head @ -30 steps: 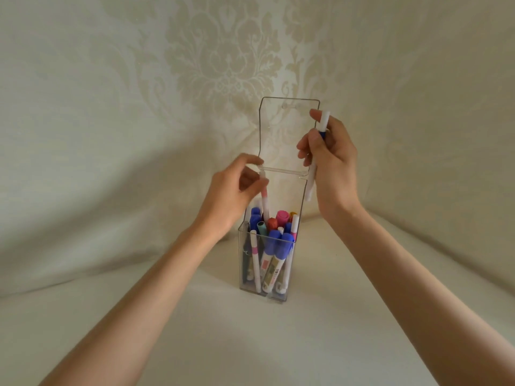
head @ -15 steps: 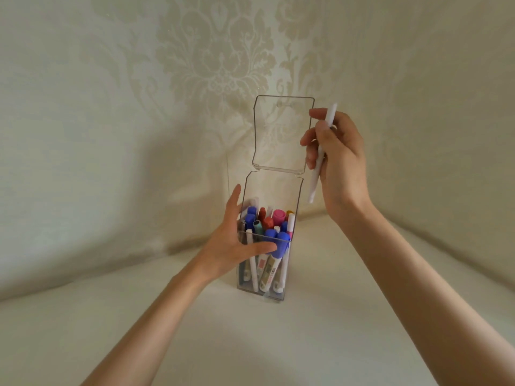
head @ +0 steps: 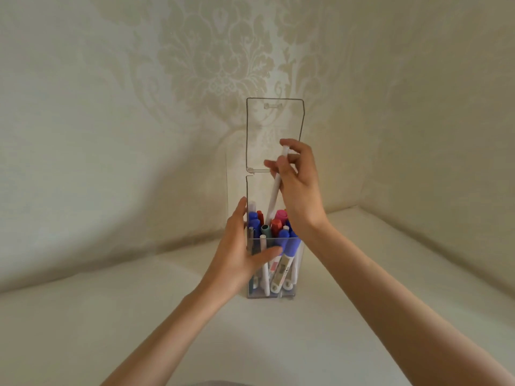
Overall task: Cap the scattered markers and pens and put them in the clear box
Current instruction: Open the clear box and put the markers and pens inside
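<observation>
A tall clear box (head: 289,293) stands upright on the pale surface, its hinged lid (head: 274,135) flipped up against the wall. Several capped markers and pens (head: 281,232) stand packed inside, with blue, red, pink and teal caps. My left hand (head: 239,257) grips the box's left side, thumb across its front wall. My right hand (head: 299,185) pinches a white pen (head: 274,192) above the box mouth. The pen points steeply down, and its lower end is among the caps inside.
A pale cloth-covered surface (head: 139,330) spreads around the box. Damask-patterned walls (head: 217,59) rise close behind it and at the right, forming a corner.
My right hand has come left and down with the white pen, whose tip now dips into the box. My left hand, which dropped from the lid hinge earlier, stays on the box.
</observation>
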`<action>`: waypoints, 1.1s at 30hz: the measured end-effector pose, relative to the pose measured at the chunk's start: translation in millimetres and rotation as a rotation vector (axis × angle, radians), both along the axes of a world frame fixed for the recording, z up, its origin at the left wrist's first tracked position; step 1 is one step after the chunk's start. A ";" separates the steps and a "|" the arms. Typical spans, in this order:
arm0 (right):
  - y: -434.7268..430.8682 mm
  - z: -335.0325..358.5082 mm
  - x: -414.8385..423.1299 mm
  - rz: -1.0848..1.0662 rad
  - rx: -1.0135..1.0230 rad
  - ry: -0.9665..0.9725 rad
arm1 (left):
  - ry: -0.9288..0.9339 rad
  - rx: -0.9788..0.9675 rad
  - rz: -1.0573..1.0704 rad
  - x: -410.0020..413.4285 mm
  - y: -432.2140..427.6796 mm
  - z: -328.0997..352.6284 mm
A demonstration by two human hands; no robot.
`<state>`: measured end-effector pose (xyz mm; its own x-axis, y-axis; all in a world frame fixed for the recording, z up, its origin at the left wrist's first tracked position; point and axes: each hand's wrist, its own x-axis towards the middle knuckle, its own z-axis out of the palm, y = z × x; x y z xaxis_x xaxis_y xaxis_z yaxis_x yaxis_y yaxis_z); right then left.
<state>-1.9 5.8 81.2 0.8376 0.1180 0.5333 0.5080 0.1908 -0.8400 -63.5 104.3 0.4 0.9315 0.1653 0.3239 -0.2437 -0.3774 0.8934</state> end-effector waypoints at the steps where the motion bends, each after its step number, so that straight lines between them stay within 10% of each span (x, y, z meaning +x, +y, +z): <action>1: -1.8 -4.3 -0.2 -0.029 -0.066 -0.005 | 0.003 0.030 -0.005 -2.2 3.9 -0.4; 14: -15.2 -15.2 -1.5 -0.172 -1.220 -0.193 | 0.005 0.107 -0.058 -2.5 39.7 11.4; 21: -53.2 40.2 20.7 -0.319 -0.232 -0.142 | -0.151 -0.040 0.001 23.6 51.4 76.4; 26: -41.0 66.4 47.9 -0.004 -0.338 0.291 | -0.065 -0.156 -0.013 64.0 42.1 121.2; 33: -57.0 43.1 -4.8 -0.175 -0.281 -0.050 | -0.333 0.019 -0.061 6.7 21.3 106.1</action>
